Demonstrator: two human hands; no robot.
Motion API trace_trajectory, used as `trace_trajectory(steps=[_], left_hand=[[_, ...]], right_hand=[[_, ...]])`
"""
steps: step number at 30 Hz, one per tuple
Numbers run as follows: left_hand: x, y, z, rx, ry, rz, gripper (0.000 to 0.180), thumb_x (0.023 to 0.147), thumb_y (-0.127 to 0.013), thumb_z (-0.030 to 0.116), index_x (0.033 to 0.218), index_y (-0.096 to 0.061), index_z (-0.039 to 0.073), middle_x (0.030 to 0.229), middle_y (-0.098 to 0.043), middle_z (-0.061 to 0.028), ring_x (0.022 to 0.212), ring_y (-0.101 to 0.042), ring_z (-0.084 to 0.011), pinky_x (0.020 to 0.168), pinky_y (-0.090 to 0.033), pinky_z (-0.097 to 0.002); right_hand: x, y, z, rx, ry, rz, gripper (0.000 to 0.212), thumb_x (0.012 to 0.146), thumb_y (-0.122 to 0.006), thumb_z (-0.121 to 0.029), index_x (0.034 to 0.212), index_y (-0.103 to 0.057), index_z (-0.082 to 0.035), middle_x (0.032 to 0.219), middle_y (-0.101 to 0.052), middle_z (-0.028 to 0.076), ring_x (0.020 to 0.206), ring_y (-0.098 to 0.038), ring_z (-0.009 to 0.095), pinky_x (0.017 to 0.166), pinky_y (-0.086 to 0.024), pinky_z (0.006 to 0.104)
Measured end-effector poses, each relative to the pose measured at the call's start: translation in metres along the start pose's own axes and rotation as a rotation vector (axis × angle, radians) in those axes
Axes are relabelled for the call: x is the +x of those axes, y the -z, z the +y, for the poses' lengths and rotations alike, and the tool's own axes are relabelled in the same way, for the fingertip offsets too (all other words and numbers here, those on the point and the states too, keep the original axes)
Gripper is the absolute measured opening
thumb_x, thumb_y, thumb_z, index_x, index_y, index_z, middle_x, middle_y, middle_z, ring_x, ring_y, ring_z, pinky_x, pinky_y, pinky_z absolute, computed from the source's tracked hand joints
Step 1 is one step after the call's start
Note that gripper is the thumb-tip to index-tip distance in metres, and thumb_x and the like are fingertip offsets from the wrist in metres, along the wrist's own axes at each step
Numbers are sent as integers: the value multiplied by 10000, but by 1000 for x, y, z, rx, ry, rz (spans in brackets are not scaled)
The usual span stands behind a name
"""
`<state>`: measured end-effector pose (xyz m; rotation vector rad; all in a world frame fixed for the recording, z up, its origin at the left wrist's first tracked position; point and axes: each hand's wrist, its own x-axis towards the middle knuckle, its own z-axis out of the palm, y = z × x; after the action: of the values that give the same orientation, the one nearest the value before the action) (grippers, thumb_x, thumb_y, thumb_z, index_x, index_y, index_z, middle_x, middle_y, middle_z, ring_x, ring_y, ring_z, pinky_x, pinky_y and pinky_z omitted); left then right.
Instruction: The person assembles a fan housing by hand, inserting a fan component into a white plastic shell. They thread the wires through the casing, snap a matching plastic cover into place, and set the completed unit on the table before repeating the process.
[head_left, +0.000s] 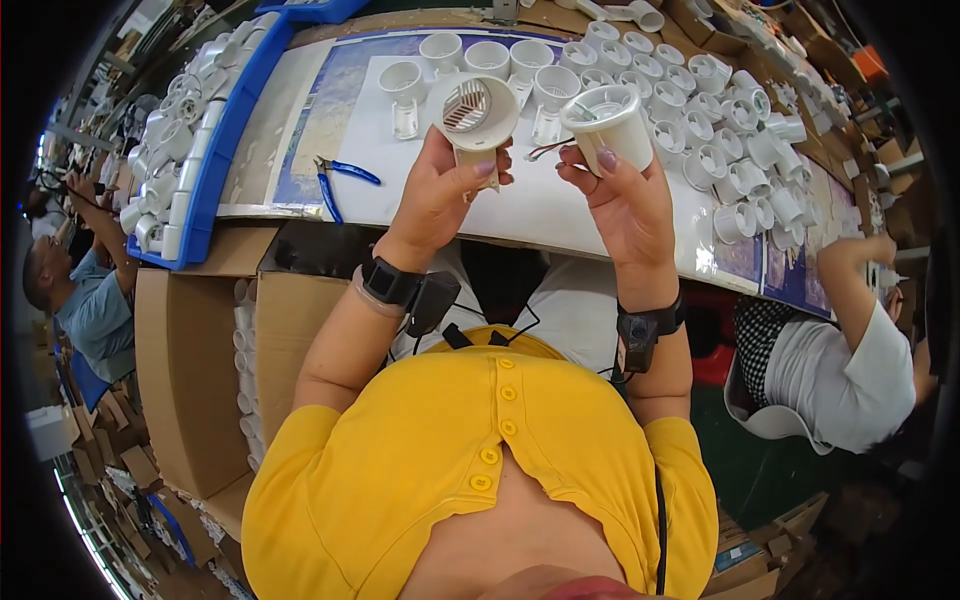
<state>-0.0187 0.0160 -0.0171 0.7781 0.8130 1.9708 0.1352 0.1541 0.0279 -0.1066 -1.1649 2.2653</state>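
Note:
My left hand (430,205) is closed on the stem of a white plastic cup-shaped housing (497,128). Its wide mouth tilts toward me, and a slotted grille shows inside. To the right, my right hand (635,205) grips a white round plastic cup part (622,132) between thumb and fingers. Thin dark and red wires (546,149) end in a small connector between the two hands. Both parts are held up over the table and stand apart from each other. Just beyond them, several similar stemmed white housings (403,80) stand upright on the white sheet.
White cup parts (705,165) crowd the table's right side. Blue-handled cutters (340,178) lie at the left, near a blue tray (222,165) heaped with white parts. An open cardboard box (195,370) stands beside me. Other people (835,375) sit at right and left.

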Motion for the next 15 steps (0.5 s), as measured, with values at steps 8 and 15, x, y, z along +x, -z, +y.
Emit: trace_trajectory(steps=[8,15], left_hand=[[10,-23,3,165,-15,182,499,795,-708,40,1217,-442,31,1036,-627,-103,889,-634,-175,700,-534,-288],[14,-29,18,387,-1,178,397,782,-719,30,1134,-536,13,1011,-640,-82,857,-637,-145,688,-529,-257]], right_hand=[[0,-6,22,-27,-35,78,477,873,-600,-142,1284,-422,22,1161,-567,150,1039,-602,258,826,-542,361],[2,19,32,-170,88,38,581,839,-659,-170,1324,-383,-10,1197,-547,137,1115,-561,253,937,-464,367]])
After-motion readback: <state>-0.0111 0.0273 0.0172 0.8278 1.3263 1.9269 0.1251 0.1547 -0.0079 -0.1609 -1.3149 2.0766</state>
